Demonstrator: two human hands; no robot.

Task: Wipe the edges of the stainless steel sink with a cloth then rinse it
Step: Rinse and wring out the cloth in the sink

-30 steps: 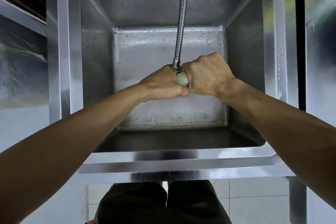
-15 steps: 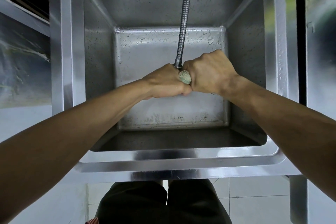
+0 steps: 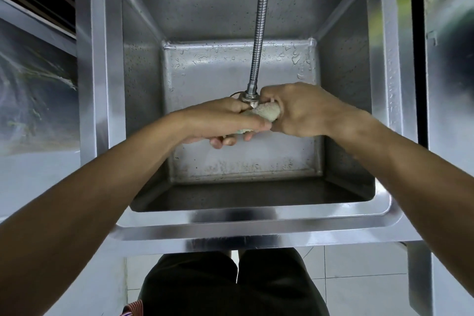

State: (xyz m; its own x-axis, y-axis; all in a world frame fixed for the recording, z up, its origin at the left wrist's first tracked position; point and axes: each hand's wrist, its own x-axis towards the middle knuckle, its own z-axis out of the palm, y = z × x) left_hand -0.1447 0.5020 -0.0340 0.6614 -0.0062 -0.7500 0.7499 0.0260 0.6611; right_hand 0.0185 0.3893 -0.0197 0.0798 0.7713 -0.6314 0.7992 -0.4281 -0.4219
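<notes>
My left hand and right hand both grip the rolled cloth, held over the basin just under the tip of the flexible faucet hose. I judge the cloth soft, light and limp, probably wet, best taken at both ends for wringing. The stainless steel sink is deep, with droplets on its floor and a broad flat rim; smooth metal, likely slick. Pale tiled floor lies below.
</notes>
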